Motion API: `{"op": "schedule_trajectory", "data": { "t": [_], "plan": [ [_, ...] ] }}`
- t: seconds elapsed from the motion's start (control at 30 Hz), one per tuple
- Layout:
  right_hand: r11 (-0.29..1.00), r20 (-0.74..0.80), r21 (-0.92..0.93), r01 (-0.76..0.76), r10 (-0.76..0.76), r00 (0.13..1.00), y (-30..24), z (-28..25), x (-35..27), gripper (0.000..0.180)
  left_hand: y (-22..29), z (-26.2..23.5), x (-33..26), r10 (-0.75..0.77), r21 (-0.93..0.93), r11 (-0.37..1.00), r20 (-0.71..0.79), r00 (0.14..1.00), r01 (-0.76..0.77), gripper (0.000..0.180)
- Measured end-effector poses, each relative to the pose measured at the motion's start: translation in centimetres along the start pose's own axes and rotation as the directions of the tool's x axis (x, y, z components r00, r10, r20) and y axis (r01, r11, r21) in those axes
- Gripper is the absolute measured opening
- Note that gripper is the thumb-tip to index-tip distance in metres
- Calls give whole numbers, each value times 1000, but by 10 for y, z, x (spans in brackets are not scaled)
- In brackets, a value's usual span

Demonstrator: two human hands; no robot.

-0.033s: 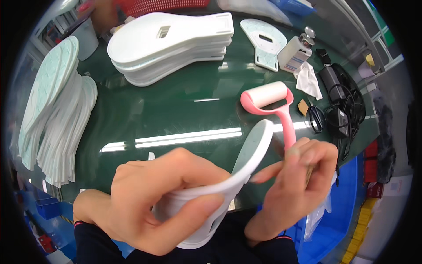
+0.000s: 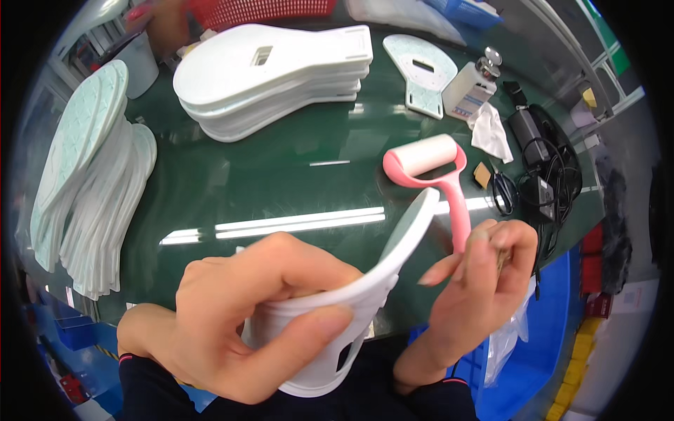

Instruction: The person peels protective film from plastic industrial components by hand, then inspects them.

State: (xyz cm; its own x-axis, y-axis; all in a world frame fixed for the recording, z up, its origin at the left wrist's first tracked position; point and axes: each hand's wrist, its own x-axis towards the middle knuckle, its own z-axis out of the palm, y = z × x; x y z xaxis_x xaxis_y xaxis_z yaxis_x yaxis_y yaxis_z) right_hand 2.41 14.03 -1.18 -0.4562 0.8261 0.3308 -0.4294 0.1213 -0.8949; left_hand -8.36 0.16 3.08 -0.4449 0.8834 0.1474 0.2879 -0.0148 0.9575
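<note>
My left hand (image 2: pixel 246 316) pinches the edge of a white plastic panel (image 2: pixel 379 281), thumb on the near face and fingers over the rim. The panel is tilted, seen nearly edge-on, with a pale green inner face at its upper end and a slot low down. To its right, my right hand (image 2: pixel 477 281) is raised with fingers curled around a small brownish thing (image 2: pixel 503 261), mostly hidden. A gap separates that hand from the panel. Just beyond it lies a pink-handled roller (image 2: pixel 458 203) with a white cylinder, its handle end close to my fingers.
Stacked white panels (image 2: pixel 281 70) lie at the back; more pale green and white panels (image 2: pixel 91 182) lean at left. A single panel (image 2: pixel 425 84), a pump bottle (image 2: pixel 472 88), a white cloth (image 2: pixel 490 132), a tan block (image 2: pixel 481 175) and black cables (image 2: pixel 547 161) occupy the right. A blue bin (image 2: pixel 554 330) stands below.
The panel in my left hand has turned slightly, showing more of its slot. My right hand has moved a little away from the panel's edge, its fingers still curled.
</note>
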Motion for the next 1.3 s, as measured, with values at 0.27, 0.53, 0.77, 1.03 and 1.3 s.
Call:
{"op": "schedule_trajectory", "data": {
  "t": [0.27, 0.53, 0.77, 1.03, 1.3],
  "plan": [
    [591, -38, -807, 11, -71, 997, 48, -105, 71, 22, 1, 4, 2, -54, -297, 951, 122, 991, 88, 21],
    [924, -6, -377, -71, 74, 997, 16, -83, 12, 22, -5, 15, 2, -186, -567, 807, 17, 982, 163, 32],
    [917, 444, -9, -400, 362, 820, 23, -80, -23, 54, -12, 36, -11, 29, -468, 875, -197, 980, -121, 43],
    [555, 572, 448, -701, 425, 701, 2, -61, -21, 68, -17, 66, -28, 201, -391, 893, -98, 975, -223, 47],
    [731, 469, 448, -515, 298, 832, -8, -69, -28, 41, -15, 57, -28, 59, -325, 937, -203, 977, -124, 27]
  ]
}}
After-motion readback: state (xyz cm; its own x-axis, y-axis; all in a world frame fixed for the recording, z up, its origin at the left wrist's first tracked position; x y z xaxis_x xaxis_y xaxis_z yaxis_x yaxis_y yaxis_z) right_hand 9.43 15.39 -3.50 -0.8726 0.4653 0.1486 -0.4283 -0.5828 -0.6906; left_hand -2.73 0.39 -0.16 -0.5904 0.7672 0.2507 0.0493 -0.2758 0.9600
